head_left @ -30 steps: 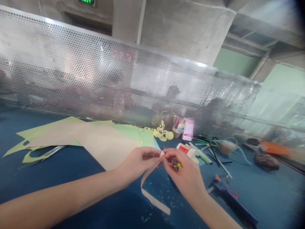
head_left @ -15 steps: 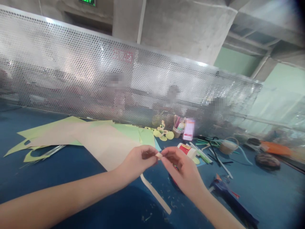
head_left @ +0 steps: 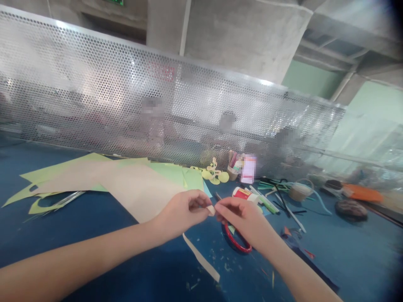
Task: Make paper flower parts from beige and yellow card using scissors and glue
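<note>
A small pale paper piece is pinched between the fingertips of my left hand. My right hand meets it from the other side, thumb and fingers closed at the edge of the piece; whether they grip it is hard to make out. Below my hands a pale paper strip lies on the blue table. Red-handled scissors rest partly under my right hand. Just behind that hand lies a red and white bottle.
Large pale and green paper sheets spread over the left. A yellow paper figure, a phone and pipe cleaners lie farther back. Behind them stands a perforated metal screen. A dark blue tool is right of my forearm.
My right hand has shifted slightly and its fingers have changed pose, uncovering more of the red scissor handle. More of the small paper piece shows. The pale strip has moved slightly left.
</note>
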Demonstrator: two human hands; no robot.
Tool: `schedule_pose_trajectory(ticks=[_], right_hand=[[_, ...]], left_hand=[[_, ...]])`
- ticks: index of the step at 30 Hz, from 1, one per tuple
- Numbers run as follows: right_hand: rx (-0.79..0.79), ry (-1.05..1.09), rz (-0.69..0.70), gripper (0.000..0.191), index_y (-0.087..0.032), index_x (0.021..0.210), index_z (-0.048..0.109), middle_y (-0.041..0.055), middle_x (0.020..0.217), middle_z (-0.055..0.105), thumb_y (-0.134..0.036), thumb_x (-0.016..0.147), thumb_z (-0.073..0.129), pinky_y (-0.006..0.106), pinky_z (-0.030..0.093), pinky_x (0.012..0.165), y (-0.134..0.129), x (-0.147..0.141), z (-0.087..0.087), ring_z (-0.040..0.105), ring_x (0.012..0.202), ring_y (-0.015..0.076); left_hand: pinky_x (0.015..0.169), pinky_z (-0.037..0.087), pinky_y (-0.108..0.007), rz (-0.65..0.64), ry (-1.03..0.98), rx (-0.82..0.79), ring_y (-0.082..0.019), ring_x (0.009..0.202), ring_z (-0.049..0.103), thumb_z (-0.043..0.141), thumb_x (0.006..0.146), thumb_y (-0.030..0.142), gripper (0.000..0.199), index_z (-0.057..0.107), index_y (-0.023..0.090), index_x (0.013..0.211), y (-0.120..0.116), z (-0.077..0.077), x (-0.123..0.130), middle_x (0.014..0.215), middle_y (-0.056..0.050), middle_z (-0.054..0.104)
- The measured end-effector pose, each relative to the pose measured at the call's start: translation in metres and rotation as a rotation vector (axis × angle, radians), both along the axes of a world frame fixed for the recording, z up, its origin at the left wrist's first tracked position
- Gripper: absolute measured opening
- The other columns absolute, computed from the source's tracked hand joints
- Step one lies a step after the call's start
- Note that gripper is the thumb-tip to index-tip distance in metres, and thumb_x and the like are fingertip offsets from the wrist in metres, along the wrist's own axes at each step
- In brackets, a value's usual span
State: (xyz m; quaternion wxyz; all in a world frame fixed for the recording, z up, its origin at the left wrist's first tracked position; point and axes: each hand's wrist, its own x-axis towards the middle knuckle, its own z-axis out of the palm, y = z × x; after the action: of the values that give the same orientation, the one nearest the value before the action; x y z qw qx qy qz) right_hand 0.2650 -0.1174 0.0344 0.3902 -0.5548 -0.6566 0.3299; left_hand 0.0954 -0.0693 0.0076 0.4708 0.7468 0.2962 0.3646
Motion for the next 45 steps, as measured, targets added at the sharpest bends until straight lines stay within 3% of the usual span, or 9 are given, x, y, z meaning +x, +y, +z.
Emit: schedule_pose_trajectory(ticks=[8, 13, 18, 23, 29, 33, 45], right_hand=[[-0.128, 0.038, 0.036, 0.025, -0.016, 0.075, 0.065, 0.0013, 0.063, 0.065, -0.037, 0.08, 0.054, 0.024, 0.048, 0.06, 0.001, 0.003, 0.003, 0.06, 0.061, 0.0132], [-0.153, -0.028, 0.084, 0.017, -0.017, 0.075, 0.066, 0.0003, 0.061, 0.064, -0.033, 0.075, 0.061, 0.024, 0.046, 0.059, -0.001, 0.009, 0.004, 0.058, 0.059, 0.0124], [-0.137, -0.105, 0.108, 0.014, -0.017, 0.069, 0.062, 0.0, 0.061, 0.062, -0.027, 0.077, 0.056, 0.024, 0.044, 0.059, -0.003, 0.008, 0.004, 0.056, 0.059, 0.0128], [-0.031, -0.186, 0.096, 0.015, -0.018, 0.078, 0.056, -0.0009, 0.068, 0.06, -0.029, 0.084, 0.048, 0.024, 0.044, 0.064, -0.003, 0.008, 0.003, 0.056, 0.066, 0.0131], [0.076, -0.211, 0.055, 0.013, -0.02, 0.081, 0.054, -0.0013, 0.073, 0.059, -0.028, 0.087, 0.045, 0.023, 0.045, 0.066, -0.003, 0.008, 0.003, 0.057, 0.07, 0.0132], [0.073, -0.147, 0.053, 0.011, -0.02, 0.081, 0.053, -0.0011, 0.073, 0.062, -0.027, 0.086, 0.045, 0.024, 0.046, 0.067, -0.001, 0.007, 0.0, 0.059, 0.07, 0.0129], [0.064, -0.124, 0.053, 0.012, -0.02, 0.081, 0.053, 0.0003, 0.072, 0.064, -0.029, 0.085, 0.046, 0.027, 0.048, 0.068, -0.001, 0.006, -0.003, 0.061, 0.07, 0.0143]], left_hand=[[0.06, 0.04, -0.022, -0.041, 0.058, 0.061, -0.01, 0.064, 0.05, 0.055, 0.076, 0.026, 0.018, 0.055, 0.02, 0.093, 0.0, 0.001, 0.0, 0.078, 0.002, 0.056], [0.056, 0.039, -0.022, -0.065, 0.092, 0.033, -0.009, 0.059, 0.047, 0.06, 0.074, 0.034, 0.024, 0.055, 0.02, 0.092, 0.0, 0.001, -0.001, 0.076, 0.003, 0.055], [0.06, 0.041, -0.022, -0.12, 0.077, 0.001, -0.011, 0.066, 0.053, 0.061, 0.074, 0.03, 0.019, 0.057, 0.019, 0.088, 0.001, -0.002, 0.0, 0.076, 0.001, 0.058], [0.066, 0.044, -0.025, -0.157, 0.036, -0.071, -0.012, 0.07, 0.056, 0.061, 0.076, 0.035, 0.022, 0.058, 0.018, 0.088, 0.004, -0.003, 0.0, 0.077, -0.001, 0.063], [0.056, 0.04, -0.021, -0.171, -0.035, -0.23, -0.01, 0.062, 0.054, 0.061, 0.076, 0.033, 0.021, 0.059, 0.017, 0.09, 0.007, 0.003, -0.001, 0.074, -0.001, 0.062], [0.06, 0.04, -0.022, -0.177, -0.072, -0.318, -0.01, 0.065, 0.055, 0.061, 0.076, 0.03, 0.018, 0.06, 0.015, 0.088, 0.006, 0.005, -0.003, 0.078, -0.003, 0.064], [0.063, 0.041, -0.024, -0.216, 0.001, -0.211, -0.012, 0.067, 0.055, 0.064, 0.073, 0.036, 0.029, 0.065, 0.017, 0.095, 0.011, 0.004, -0.004, 0.078, -0.004, 0.066]])
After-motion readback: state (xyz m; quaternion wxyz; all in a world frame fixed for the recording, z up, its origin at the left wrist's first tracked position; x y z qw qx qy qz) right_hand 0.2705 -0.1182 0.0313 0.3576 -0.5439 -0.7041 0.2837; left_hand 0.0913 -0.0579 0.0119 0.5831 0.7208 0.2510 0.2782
